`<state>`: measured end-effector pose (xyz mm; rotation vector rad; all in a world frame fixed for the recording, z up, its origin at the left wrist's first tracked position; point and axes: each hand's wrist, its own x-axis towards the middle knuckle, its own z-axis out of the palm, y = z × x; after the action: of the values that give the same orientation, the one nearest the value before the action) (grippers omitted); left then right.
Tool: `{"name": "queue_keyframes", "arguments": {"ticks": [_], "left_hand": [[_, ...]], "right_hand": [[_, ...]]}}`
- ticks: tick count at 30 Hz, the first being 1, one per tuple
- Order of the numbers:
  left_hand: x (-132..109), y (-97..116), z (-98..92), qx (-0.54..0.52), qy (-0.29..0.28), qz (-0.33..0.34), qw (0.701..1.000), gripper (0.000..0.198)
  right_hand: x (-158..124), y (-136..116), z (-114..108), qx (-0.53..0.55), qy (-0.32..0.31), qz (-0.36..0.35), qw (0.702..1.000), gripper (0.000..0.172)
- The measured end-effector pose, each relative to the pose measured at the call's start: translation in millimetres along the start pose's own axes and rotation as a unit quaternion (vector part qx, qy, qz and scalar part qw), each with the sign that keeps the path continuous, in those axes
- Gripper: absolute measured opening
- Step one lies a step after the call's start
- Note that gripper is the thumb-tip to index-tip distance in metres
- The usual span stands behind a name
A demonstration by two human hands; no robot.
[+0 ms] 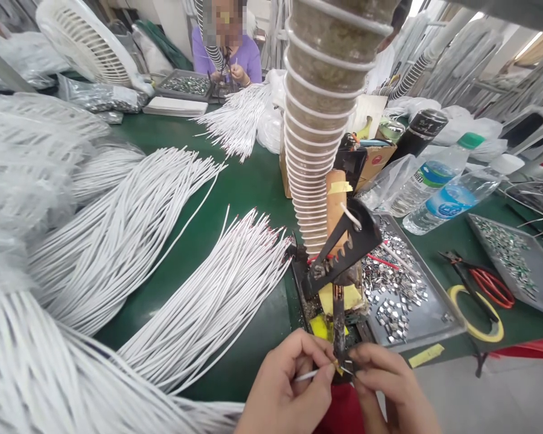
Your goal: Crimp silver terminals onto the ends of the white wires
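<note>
My left hand (287, 386) pinches a thin white wire (305, 376) near its stripped end. My right hand (389, 386) is closed in a pinch at the wire's tip, on something small I cannot make out. Both hands meet just below the tip of a soldering iron (338, 319) that hangs from a black stand (344, 244). A grey tray (428, 319) of small metal terminals (391, 295) lies right of the iron. Bundles of white wires (217, 295) fan out across the green table (248, 181) to my left.
A ribbed fume hose (319, 120) drops over the stand. Water bottles (438, 181), red-handled pliers (484, 280), a yellow tape ring (477, 313) and a second tray (520, 259) lie at right. A fan (88, 42) and another person (228, 51) working are at the far side.
</note>
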<state>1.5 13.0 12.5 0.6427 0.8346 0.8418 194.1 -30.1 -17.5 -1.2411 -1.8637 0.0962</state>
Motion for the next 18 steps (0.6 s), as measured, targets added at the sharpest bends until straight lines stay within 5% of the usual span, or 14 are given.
{"name": "queue_keyframes", "arguments": {"ticks": [7, 13, 18], "left_hand": [[0, 4, 0.7, -0.005, -0.001, 0.015, 1.000, 0.036], [-1, 11, 5.6, 0.001, 0.023, 0.011, 1.000, 0.027], [-4, 11, 9.1, 0.045, 0.040, 0.041, 0.997, 0.019]], "right_hand": [[5, -6, 2, -0.035, 0.028, -0.019, 0.999, 0.022], [3, -30, 15, -0.049, 0.083, 0.102, 0.990, 0.017], [8, -39, 19, -0.064, 0.088, 0.113, 0.988, 0.015]]}}
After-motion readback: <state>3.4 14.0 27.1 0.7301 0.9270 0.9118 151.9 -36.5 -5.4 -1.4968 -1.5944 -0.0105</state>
